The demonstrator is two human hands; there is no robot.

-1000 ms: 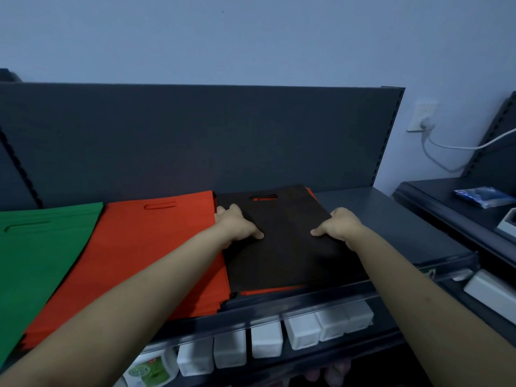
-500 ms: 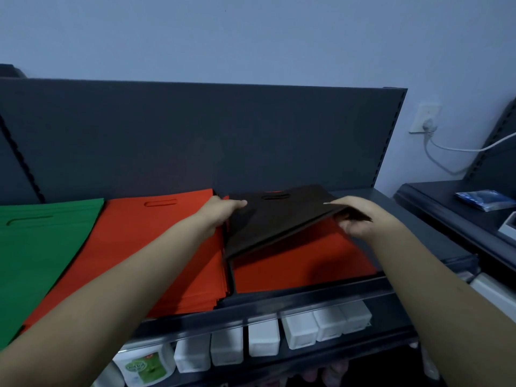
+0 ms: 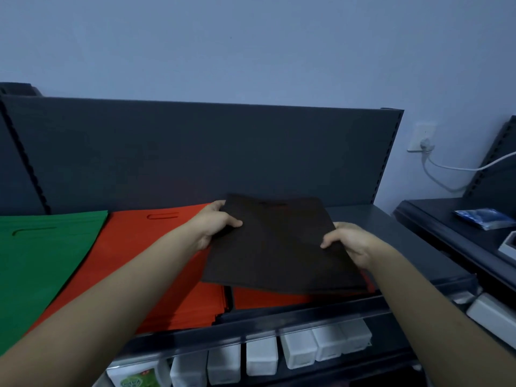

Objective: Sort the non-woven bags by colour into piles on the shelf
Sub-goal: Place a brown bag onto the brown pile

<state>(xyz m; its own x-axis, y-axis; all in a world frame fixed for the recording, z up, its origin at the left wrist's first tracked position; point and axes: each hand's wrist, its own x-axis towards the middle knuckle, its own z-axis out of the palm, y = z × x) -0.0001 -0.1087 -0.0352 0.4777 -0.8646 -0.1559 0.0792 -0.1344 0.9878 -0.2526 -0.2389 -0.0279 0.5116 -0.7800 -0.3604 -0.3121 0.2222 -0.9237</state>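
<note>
I hold the black bag (image 3: 276,244) by both side edges — my left hand (image 3: 216,223) pinches its left edge, my right hand (image 3: 347,243) grips the right — lifted and tilted above an orange bag (image 3: 268,298) on the shelf (image 3: 391,230), beside the orange pile (image 3: 156,247) and green pile (image 3: 42,252).

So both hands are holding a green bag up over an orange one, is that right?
Not quite. The head view shows the left hand and right hand holding a black bag, not a green one, over the orange bag.
</note>
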